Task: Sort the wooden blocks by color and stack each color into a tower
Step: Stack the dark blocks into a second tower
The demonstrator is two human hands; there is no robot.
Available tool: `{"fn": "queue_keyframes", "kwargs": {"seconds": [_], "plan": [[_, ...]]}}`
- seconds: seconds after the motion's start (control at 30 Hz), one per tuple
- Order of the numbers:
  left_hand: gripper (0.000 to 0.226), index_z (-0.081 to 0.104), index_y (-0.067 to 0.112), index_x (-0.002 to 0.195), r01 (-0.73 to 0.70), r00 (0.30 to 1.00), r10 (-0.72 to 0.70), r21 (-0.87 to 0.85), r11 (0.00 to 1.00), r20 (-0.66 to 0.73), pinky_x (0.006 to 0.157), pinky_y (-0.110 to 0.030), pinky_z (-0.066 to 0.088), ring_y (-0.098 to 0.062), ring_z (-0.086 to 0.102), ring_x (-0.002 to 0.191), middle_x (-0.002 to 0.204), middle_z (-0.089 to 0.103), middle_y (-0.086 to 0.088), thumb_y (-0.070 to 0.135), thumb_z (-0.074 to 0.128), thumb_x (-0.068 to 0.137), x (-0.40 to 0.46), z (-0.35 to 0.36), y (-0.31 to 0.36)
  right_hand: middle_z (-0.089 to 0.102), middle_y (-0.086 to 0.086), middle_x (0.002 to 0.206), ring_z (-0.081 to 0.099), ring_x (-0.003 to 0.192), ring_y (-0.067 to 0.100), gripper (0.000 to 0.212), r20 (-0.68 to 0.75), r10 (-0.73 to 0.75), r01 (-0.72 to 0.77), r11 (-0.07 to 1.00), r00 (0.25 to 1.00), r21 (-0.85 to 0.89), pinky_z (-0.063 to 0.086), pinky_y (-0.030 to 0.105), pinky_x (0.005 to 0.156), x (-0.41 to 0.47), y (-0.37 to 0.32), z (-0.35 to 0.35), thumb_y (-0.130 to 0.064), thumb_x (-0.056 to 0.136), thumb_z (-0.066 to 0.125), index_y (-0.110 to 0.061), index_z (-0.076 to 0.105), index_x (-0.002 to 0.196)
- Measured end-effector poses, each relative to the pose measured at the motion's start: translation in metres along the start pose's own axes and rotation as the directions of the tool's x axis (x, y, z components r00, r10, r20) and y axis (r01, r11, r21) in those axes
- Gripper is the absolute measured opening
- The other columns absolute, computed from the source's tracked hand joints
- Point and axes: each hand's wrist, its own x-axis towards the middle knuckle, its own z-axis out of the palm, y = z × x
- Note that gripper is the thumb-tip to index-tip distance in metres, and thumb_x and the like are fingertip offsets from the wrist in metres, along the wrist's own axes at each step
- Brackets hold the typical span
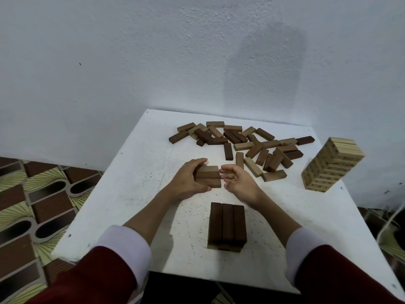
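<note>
You're gripping brown blocks (208, 177) mid-counter in left hand (188, 180); right hand (240, 182) hovering beside, fingers loose, holding nothing. Square ends flush before carrying them to dark tower (226, 227), crossing top layer.

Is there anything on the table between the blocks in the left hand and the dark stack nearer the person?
Nothing visible. The left hand grips mid-brown blocks; only bare table lies between them and the dark stack. The right hand hovers beside the blocks, off that path.
</note>
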Motion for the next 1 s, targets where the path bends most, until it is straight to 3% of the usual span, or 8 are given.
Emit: {"fn": "queue_keyframes", "kwargs": {"seconds": [0.17, 0.23, 0.37, 0.6, 0.73, 0.9, 1.0], "plan": [[0.084, 0.042, 0.019, 0.136, 0.031, 0.999, -0.033, -0.109, 0.994, -0.011, 0.070, -0.005, 0.046, -0.010, 0.054, 0.099, 0.115, 0.051, 0.001, 0.007, 0.084, 0.064, 0.000, -0.008, 0.012, 0.052, 0.002, 0.127, 0.053, 0.113, 0.015, 0.057, 0.040, -0.032, 0.033, 0.999, 0.999, -0.024, 0.052, 0.018, 0.077, -0.006, -0.016, -0.003, 0.007, 0.082, 0.060, -0.012, 0.043, 0.133], [0.084, 0.042, 0.020, 0.136, 0.000, 1.000, -0.003, -0.103, 0.995, -0.028, 0.072, -0.002, 0.044, -0.007, 0.055, 0.099, 0.112, 0.054, 0.002, 0.009, 0.084, 0.065, -0.001, -0.013, 0.022, 0.050, -0.001, 0.129, 0.052, 0.112, 0.013, 0.063, 0.035, -0.075, 0.077, 0.996, 0.997, -0.055, 0.053, 0.018, 0.075, -0.011, -0.027, -0.008, 0.003, 0.079, 0.066, -0.015, 0.041, 0.135], [0.087, 0.041, 0.021, 0.138, -0.081, 0.996, 0.076, -0.138, 0.987, -0.042, 0.085, -0.006, 0.043, -0.004, 0.056, 0.104, 0.110, 0.057, 0.005, 0.011, 0.085, 0.064, -0.012, -0.017, 0.045, 0.046, -0.006, 0.133, 0.049, 0.117, 0.011, 0.076, 0.017, -0.161, 0.162, 0.976, 0.987, -0.146, 0.048, 0.028, 0.094, -0.026, -0.050, -0.021, -0.009, 0.072, 0.078, -0.019, 0.040, 0.137], [0.087, 0.040, 0.032, 0.132, -0.182, 0.983, 0.181, -0.162, 0.970, -0.019, 0.099, -0.016, 0.039, 0.001, 0.055, 0.104, 0.106, 0.057, 0.016, 0.017, 0.086, 0.060, -0.054, -0.011, 0.076, 0.046, -0.002, 0.131, 0.046, 0.118, 0.010, 0.077, 0.039, -0.243, 0.245, 0.937, 0.969, -0.249, 0.042, 0.027, 0.098, -0.077, -0.062, -0.027, -0.018, 0.071, 0.081, -0.024, 0.040, 0.136], [0.094, 0.036, 0.030, 0.137, -0.188, 0.980, 0.194, -0.113, 0.976, 0.047, 0.098, -0.013, 0.039, -0.002, 0.054, 0.108, 0.111, 0.055, 0.014, 0.024, 0.086, 0.058, -0.083, -0.001, 0.082, 0.044, -0.005, 0.131, 0.045, 0.117, 0.007, 0.078, 0.067, -0.276, 0.283, 0.910, 0.959, -0.301, 0.039, 0.018, 0.094, -0.110, -0.053, -0.024, -0.018, 0.072, 0.080, -0.022, 0.039, 0.138], [0.097, 0.031, 0.026, 0.142, -0.165, 0.981, 0.168, -0.037, 0.986, 0.100, 0.105, -0.029, 0.039, -0.012, 0.050, 0.116, 0.120, 0.053, 0.004, 0.021, 0.086, 0.063, -0.098, 0.011, 0.076, 0.041, -0.003, 0.129, 0.040, 0.116, 0.007, 0.077, 0.093, -0.279, 0.293, 0.881, 0.956, -0.371, 0.028, -0.005, 0.087, -0.125, -0.037, -0.015, -0.017, 0.074, 0.078, -0.017, 0.035, 0.138], [0.098, 0.028, 0.029, 0.143, -0.151, 0.980, 0.153, -0.021, 0.988, 0.124, 0.107, -0.031, 0.036, -0.010, 0.046, 0.119, 0.121, 0.052, 0.007, 0.025, 0.085, 0.064, -0.098, 0.015, 0.071, 0.041, -0.005, 0.126, 0.039, 0.117, 0.008, 0.077, 0.079, -0.257, 0.269, 0.896, 0.963, -0.353, 0.028, -0.003, 0.089, -0.126, -0.031, -0.013, -0.016, 0.073, 0.078, -0.020, 0.036, 0.137]]}}
